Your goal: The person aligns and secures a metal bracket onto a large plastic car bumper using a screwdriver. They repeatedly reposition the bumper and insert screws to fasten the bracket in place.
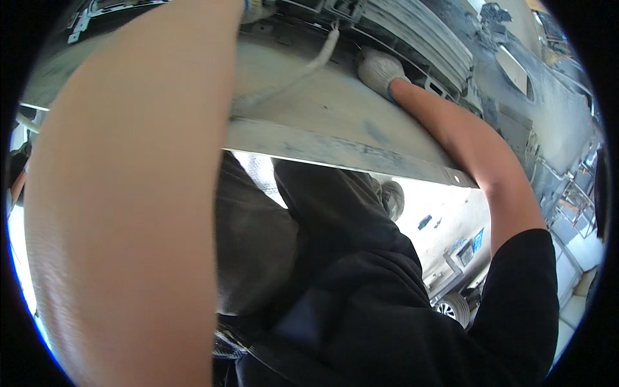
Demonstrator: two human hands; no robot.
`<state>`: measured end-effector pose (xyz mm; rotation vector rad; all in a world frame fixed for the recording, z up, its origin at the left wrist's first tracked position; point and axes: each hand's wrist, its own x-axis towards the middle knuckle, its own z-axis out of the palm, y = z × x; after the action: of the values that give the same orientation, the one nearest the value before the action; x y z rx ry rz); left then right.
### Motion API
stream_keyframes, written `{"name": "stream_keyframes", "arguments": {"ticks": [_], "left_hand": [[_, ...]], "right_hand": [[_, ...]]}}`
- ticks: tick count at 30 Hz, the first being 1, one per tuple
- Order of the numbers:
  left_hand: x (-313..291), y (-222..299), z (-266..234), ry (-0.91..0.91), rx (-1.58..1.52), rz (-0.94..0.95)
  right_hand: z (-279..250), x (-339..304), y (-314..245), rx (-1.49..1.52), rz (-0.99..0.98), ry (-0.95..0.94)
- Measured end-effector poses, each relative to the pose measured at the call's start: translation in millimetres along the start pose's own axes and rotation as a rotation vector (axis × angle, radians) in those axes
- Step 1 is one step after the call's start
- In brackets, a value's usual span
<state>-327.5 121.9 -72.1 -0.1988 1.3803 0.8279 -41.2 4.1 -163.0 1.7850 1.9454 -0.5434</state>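
Both arms reach forward over a long, dull metal panel [348, 100] that lies across the upper part of the view, ahead of the person's trousers [255, 238]. Right hand [379, 68], in a pale knit glove, sits at the panel's far side, close beside a ribbed metal part [422, 42]. Its back is towards the camera and the fingers are hidden; it looks curled, but cannot tell whether it grips anything. Left hand [259, 11] shows only as a scrap of glove at the top edge; the near forearm covers much of the left half, so its grip cannot be told either. A pale cord [327, 48] runs between the two hands, its upper end at the dark frame [345, 9] behind the panel.

Risks, as judged:
- Right fingers could be pinched between panel and ribbed part if either shifts; the gap there looks narrow.
- The cord could snag a glove or be trapped, since it lies loosely over the panel.
- The bare right forearm [445, 122] passes over the panel's near lip [322, 143]; a slip could scrape it, the edge probably being thin and hard.
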Motion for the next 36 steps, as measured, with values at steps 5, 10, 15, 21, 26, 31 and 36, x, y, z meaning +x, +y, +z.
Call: {"name": "stream_keyframes", "arguments": {"ticks": [5, 10, 15, 21, 26, 31, 36], "left_hand": [[-11.0, -8.5, 8.7, 0.055, -0.039, 0.010], [-17.1, -8.1, -0.1, -0.019, -0.061, 0.039], [-38.3, -8.4, 4.2, 0.035, -0.069, -0.022], [-69.7, -9.1, 27.5, 0.368, 0.042, -0.109], [-91.3, -12.3, 30.7, 0.151, 0.151, -0.049], [-148.2, -10.9, 5.9, -0.218, 0.990, 0.213], [-235.8, -2.9, -54.5, -0.454, 1.884, 0.940]], "right_hand": [[7.6, -1.1, 3.1, 0.027, 0.004, 0.083], [-5.5, -2.2, -16.8, 0.095, 0.010, 0.073], [-11.1, 8.3, -31.3, 0.021, 0.054, -0.053], [2.1, 24.4, -28.3, -0.159, -0.044, -0.183], [17.6, 28.8, -23.7, -0.018, -0.040, -0.026], [9.3, 25.7, -23.0, -0.145, -0.141, -0.070], [-9.9, 19.9, -27.9, -0.193, -0.282, -0.218]]}}
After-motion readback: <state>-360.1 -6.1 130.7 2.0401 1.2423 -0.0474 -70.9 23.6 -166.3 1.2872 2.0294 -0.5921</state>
